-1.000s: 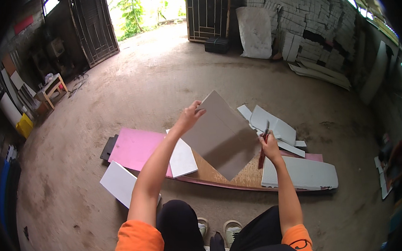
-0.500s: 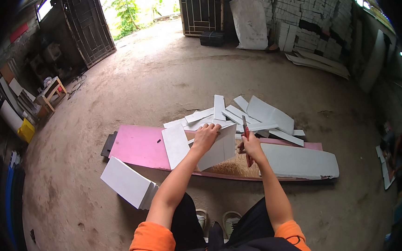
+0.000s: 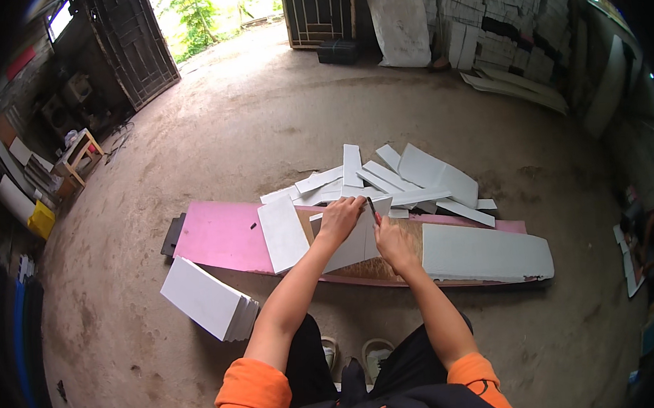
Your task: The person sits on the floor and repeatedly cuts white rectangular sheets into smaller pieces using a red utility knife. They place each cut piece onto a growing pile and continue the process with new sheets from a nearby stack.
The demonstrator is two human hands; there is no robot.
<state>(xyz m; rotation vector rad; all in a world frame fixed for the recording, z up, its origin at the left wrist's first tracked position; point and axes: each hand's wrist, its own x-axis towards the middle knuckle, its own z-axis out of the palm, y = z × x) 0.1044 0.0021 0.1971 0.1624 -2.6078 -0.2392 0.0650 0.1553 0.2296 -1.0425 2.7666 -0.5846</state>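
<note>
Red-handled knife (image 3: 376,216): shifted left since the earlier frame, now at the top edge of the white board (image 3: 353,249).
Right hand (image 3: 397,245): clenched round the knife's handle.
Left hand (image 3: 342,218): grasping that edge, apparently for steadiness.
Board's place: frame centre, tilted over the brown plank (image 3: 381,271).

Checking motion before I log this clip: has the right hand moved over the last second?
Yes: the right hand has shifted leftward, toward the left hand, judged against the white panel lying on the right.
</note>
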